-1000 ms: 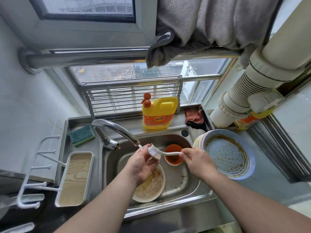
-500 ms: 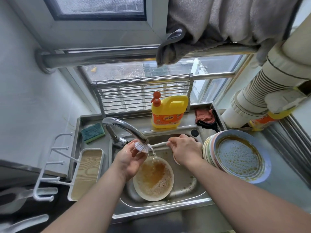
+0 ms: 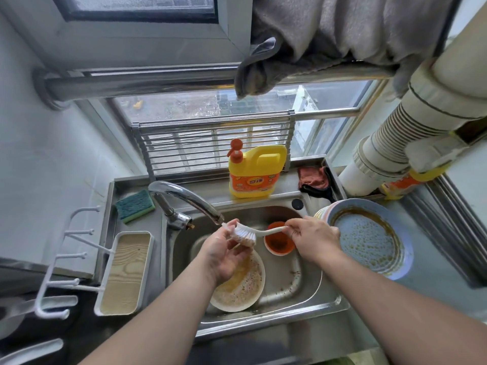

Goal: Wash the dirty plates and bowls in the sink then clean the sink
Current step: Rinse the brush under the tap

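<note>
Over the steel sink [image 3: 311, 299], my right hand [image 3: 313, 239] pinches the handle of a white dish brush [image 3: 250, 233]. My left hand [image 3: 224, 252] cups the bristle head just below the tap [image 3: 189, 198], fingers curled round it. A dirty white plate [image 3: 245, 288] lies in the sink under my left wrist. Behind the brush handle sits a small orange bowl [image 3: 279, 243] with brown residue. A stack of plates with a soiled blue plate [image 3: 369, 238] on top stands on the counter to the right.
A yellow detergent bottle [image 3: 253, 172] stands behind the sink, a green sponge [image 3: 135, 206] at the back left, a red cloth [image 3: 313, 177] at the back right. A white holder [image 3: 126, 272] hangs at the left. A grey towel [image 3: 316, 35] and a white duct [image 3: 411, 122] hang overhead.
The brush head stays under the tap while my left hand works around the bristles. The orange bowl, covered by my right hand half a second ago, shows again.
</note>
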`<act>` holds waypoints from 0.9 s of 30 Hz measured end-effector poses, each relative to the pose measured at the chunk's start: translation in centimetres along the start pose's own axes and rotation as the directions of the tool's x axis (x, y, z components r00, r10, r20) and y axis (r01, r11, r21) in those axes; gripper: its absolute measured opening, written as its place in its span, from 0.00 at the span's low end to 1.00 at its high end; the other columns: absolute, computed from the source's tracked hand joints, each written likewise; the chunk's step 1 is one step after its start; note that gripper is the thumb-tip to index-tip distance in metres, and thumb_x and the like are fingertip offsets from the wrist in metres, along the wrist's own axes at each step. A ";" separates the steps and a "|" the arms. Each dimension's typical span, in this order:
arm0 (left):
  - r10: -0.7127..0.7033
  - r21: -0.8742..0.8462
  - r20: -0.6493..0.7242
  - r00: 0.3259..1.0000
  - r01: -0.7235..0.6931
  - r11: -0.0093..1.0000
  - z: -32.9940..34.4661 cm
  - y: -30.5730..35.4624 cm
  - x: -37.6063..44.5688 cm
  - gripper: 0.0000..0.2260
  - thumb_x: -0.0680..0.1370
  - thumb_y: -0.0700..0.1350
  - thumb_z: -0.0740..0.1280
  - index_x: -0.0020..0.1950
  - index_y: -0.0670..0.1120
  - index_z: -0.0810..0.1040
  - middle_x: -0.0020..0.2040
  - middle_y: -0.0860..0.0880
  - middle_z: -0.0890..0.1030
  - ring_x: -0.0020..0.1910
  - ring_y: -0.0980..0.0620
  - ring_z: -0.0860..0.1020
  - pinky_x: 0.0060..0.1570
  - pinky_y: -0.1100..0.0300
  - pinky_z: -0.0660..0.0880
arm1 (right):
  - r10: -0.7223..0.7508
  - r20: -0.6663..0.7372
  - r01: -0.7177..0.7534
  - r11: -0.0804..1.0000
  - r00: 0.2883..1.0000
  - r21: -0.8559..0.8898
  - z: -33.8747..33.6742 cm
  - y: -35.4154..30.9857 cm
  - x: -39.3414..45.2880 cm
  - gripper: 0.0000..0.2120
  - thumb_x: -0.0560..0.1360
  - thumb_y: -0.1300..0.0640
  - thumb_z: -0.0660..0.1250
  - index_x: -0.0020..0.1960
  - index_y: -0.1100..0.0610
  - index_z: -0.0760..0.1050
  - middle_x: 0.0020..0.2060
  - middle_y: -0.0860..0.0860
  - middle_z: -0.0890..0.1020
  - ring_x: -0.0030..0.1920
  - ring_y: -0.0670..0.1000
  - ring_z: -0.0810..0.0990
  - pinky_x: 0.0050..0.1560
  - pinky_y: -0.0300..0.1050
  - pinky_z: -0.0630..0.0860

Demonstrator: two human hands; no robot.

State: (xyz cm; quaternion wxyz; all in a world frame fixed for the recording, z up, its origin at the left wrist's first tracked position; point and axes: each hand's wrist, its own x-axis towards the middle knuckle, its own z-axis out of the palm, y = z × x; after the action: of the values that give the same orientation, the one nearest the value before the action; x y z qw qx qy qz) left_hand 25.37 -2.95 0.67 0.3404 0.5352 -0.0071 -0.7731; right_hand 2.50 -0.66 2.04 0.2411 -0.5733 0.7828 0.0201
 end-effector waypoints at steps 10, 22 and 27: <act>0.031 0.032 -0.028 0.999 -0.030 0.999 -1.6 1.7 -0.6 0.12 0.84 0.48 0.66 0.59 0.41 0.83 0.54 0.41 0.84 0.49 0.44 0.81 0.48 0.51 0.81 | -0.036 0.066 0.034 0.999 0.997 0.037 0.5 -2.5 -0.5 0.16 0.84 0.36 0.55 0.65 0.35 0.78 0.61 0.43 0.82 0.65 0.53 0.77 0.63 0.58 0.67; 0.049 -0.045 -0.076 0.996 -0.052 0.998 -4.0 2.6 -0.2 0.16 0.84 0.46 0.68 0.69 0.40 0.80 0.56 0.41 0.86 0.53 0.42 0.82 0.55 0.49 0.82 | -0.069 -0.018 0.070 0.997 0.997 0.021 0.7 -6.1 0.1 0.16 0.85 0.36 0.55 0.62 0.36 0.79 0.59 0.45 0.79 0.63 0.55 0.74 0.62 0.58 0.64; 0.047 -0.045 -0.054 0.997 -0.049 0.998 -2.2 2.0 -0.3 0.12 0.85 0.43 0.65 0.64 0.37 0.80 0.53 0.39 0.85 0.51 0.42 0.83 0.50 0.48 0.82 | -0.062 -0.055 0.063 0.998 0.997 0.015 -0.5 -4.6 0.6 0.15 0.84 0.37 0.57 0.62 0.35 0.79 0.58 0.45 0.80 0.63 0.55 0.73 0.56 0.54 0.59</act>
State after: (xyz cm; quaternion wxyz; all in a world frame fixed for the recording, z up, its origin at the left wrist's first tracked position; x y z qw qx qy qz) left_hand 28.31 -3.55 0.67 0.3714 0.5470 0.0070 -0.7502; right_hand 6.38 -2.94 3.37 0.2250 -0.5957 0.7710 -0.0095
